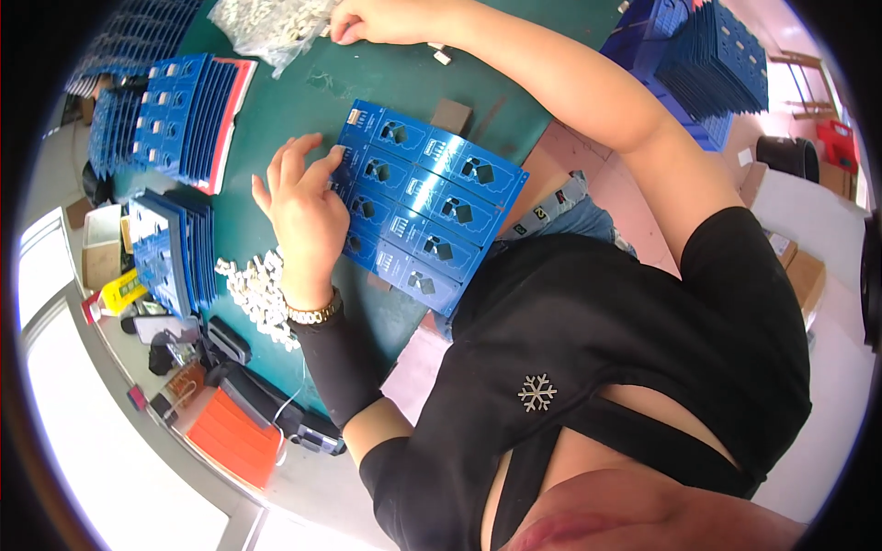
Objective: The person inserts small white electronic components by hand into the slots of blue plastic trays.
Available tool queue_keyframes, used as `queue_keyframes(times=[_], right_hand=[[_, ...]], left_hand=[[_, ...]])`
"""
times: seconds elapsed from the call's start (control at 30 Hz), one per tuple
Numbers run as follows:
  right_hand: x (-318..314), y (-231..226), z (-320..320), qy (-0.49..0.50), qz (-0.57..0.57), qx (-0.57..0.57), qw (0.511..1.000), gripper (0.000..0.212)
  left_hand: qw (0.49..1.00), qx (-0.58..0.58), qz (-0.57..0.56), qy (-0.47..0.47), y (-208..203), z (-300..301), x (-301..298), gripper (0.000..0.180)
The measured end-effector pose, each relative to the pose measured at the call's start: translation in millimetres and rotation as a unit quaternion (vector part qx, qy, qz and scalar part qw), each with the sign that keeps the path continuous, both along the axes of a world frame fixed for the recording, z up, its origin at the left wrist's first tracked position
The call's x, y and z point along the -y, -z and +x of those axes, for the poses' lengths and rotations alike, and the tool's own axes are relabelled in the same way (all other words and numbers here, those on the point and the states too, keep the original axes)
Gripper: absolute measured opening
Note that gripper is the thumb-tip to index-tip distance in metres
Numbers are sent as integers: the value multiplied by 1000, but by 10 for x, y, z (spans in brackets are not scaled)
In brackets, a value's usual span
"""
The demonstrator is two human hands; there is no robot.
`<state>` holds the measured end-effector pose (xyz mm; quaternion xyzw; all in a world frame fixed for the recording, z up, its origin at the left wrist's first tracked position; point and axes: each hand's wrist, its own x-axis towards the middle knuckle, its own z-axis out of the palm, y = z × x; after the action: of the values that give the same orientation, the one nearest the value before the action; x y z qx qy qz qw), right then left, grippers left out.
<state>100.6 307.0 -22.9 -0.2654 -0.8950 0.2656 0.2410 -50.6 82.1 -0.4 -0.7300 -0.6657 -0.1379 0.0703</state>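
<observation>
A blue circuit board panel [423, 202] with several cut-out openings lies tilted in front of me, partly past the table edge. A white connector [354, 117] sits at its upper left corner. My left hand [310, 207] is at the panel's left edge, index finger bent down, seemingly pinching a small white piece; the other fingers are spread and the thumb is mostly hidden. My right hand [386, 20] reaches far across to a clear plastic bag [271, 28] of small white connectors. Its fingers are curled together at the bag's edge; what they hold is hidden.
Loose white connectors [262, 294] lie heaped beside my left wrist. Stacks of blue boards [175, 119] stand at the left, and another stack [721, 64] with a blue crate [643, 37] at the far right. A brown block [452, 117] sits by the panel. The table [266, 119] is green.
</observation>
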Motion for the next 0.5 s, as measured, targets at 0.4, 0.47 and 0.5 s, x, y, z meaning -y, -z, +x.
queue_keyframes(times=[0.4, 0.47, 0.5], right_hand=[[137, -159, -6, -36, 71, -111, 991, 14], [152, -165, 19, -100, 144, -170, 970, 17], [263, -199, -9, -108, 143, -171, 969, 17]], left_hand=[[996, 79, 48, -15, -170, -43, 429, 41], [990, 125, -52, 35, -307, 87, 737, 63], [989, 110, -88, 46, -330, 210, 903, 73]])
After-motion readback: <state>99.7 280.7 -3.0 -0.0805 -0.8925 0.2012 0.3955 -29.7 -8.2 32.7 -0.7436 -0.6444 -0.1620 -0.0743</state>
